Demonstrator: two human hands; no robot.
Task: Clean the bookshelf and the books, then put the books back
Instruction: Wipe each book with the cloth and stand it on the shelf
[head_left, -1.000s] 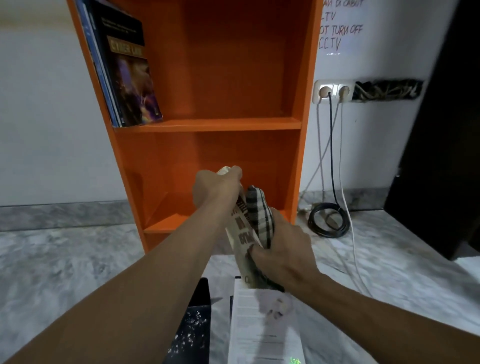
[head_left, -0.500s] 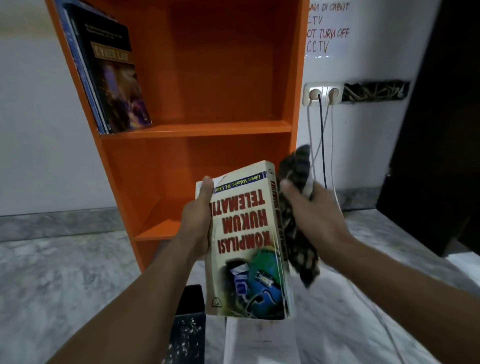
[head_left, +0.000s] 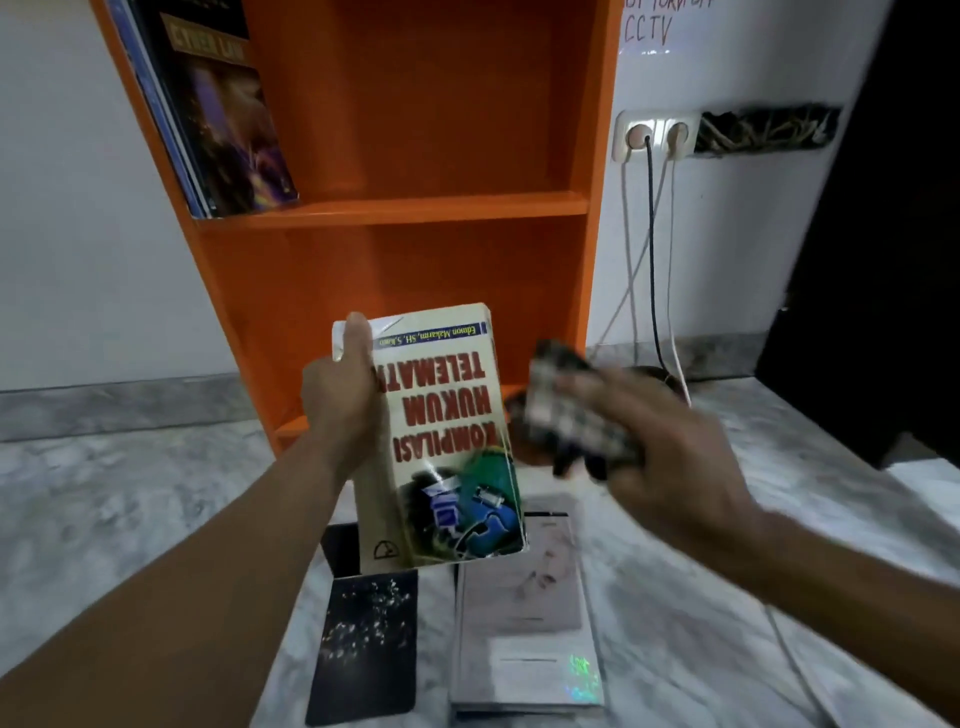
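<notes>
My left hand (head_left: 340, 400) grips a cream paperback with red upside-down lettering (head_left: 441, 441) by its left edge, cover facing me, in front of the orange bookshelf (head_left: 415, 208). My right hand (head_left: 660, 457), blurred, holds a dark checked cloth (head_left: 571, 415) just right of the book, apart from its cover. A few books (head_left: 218, 114) lean at the left of the upper shelf. On the floor below lie a black book (head_left: 363, 639) and a pale grey book (head_left: 524, 613).
Grey marble floor (head_left: 104, 509) all around. A wall socket (head_left: 654, 136) right of the shelf has black and white cables (head_left: 652, 270) running down to the floor. A dark door or cabinet (head_left: 883, 234) stands at far right.
The book was turned from edge-on to cover facing me and lifted slightly. My right hand with the cloth moved off the book's right edge, out to the right.
</notes>
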